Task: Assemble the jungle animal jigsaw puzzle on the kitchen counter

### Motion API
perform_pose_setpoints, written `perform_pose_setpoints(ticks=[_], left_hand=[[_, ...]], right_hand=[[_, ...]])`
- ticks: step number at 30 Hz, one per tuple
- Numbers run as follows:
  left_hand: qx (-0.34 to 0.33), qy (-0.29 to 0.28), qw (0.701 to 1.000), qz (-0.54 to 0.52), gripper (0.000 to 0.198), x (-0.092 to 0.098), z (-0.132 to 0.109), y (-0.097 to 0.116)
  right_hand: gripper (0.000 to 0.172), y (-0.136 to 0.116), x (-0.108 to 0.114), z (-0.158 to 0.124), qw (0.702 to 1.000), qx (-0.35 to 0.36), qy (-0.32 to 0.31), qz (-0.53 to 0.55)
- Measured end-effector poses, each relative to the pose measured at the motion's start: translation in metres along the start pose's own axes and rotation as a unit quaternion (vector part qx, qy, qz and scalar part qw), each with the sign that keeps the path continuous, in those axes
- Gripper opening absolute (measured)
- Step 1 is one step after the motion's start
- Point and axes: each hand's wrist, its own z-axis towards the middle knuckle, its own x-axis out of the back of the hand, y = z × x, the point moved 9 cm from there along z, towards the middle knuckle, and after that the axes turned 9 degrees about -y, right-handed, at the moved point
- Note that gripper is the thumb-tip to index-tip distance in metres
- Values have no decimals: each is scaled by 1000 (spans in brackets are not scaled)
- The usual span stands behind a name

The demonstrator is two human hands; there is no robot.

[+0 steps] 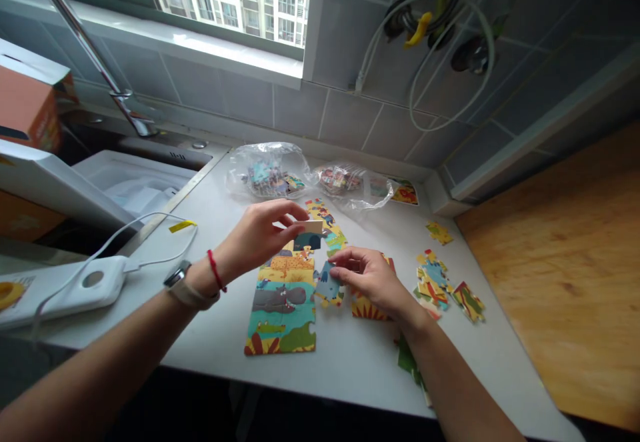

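My left hand (273, 232) is closed in a pinch on a jigsaw puzzle piece (311, 241), cream along its top and dark blue-grey below. It is held over the top end of a joined puzzle section (280, 302) showing a hippo, a crocodile and a spotted animal. My right hand (367, 275) has thumb and fingertips closed on a blue puzzle piece (327, 287) just right of that section. Whether this piece is lifted or rests on the counter is hard to tell. Partly behind the right hand lies a red and yellow puzzle part (367, 305).
Clear plastic bags of pieces (267, 175) lie by the tiled wall. Loose pieces (433, 279) are scattered at right, beside a wooden board (560, 282). At left are a white power strip (90, 285) with a cable, a sink with a tap (115, 92), and boxes (30, 102).
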Motion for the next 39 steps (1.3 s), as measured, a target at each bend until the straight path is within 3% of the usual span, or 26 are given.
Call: perform_pose_setpoints(ticks=[3, 5, 8, 14, 23, 39], left_hand=[[29, -44, 993, -103, 23, -23, 19, -26], [62, -51, 980, -181, 25, -34, 19, -42], [92, -52, 962, -252, 28, -41, 11, -53], [119, -70, 954, -268, 28, -42, 3, -61], [134, -109, 945, -279, 35, -48, 0, -54], [167, -111, 939, -279, 38, -48, 1, -61]], right_hand=[[50, 4, 13, 0, 998, -1, 63, 27], [59, 7, 17, 0, 995, -3, 82, 54], [55, 11, 16, -1, 992, -16, 92, 82], [43, 15, 4, 0, 993, -48, 65, 91], [47, 17, 0, 0, 990, -51, 50, 118], [50, 17, -1, -2, 989, -59, 55, 120]])
